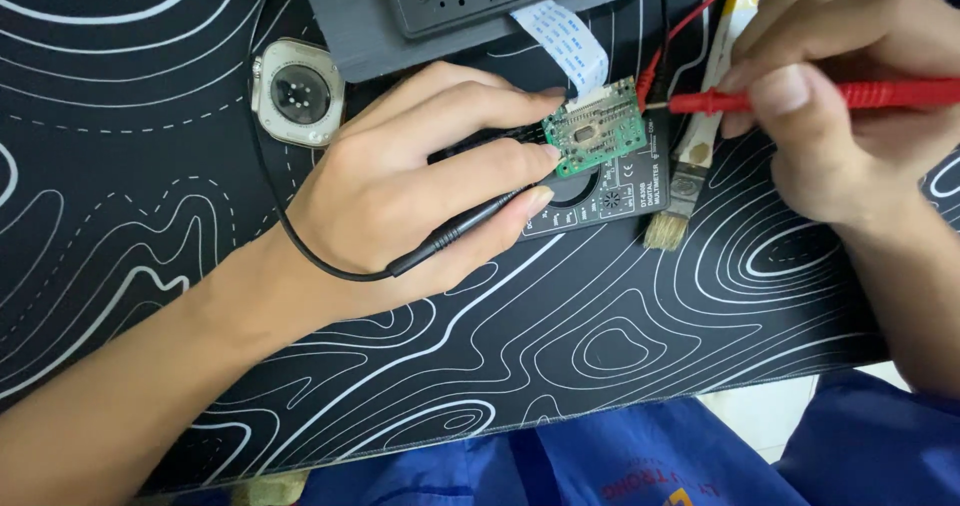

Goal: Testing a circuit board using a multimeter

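Observation:
My left hand (420,181) pinches a small green circuit board (596,126) between thumb and fingers and also holds a black test probe (470,224) with its lead running under the palm. My right hand (830,96) grips a red test probe (790,96) whose metal tip touches the board's right edge. Under the board lies a black multimeter (610,191), partly hidden by my left fingers. A white flat ribbon cable (565,36) runs from the board up toward the grey device at the top.
A grey device (350,16) with a black panel sits at the top centre. A watch body (298,93) lies face down at the upper left. A small brush (690,181) with a yellow handle lies right of the multimeter. A black mat (620,346) with white contour lines covers the table.

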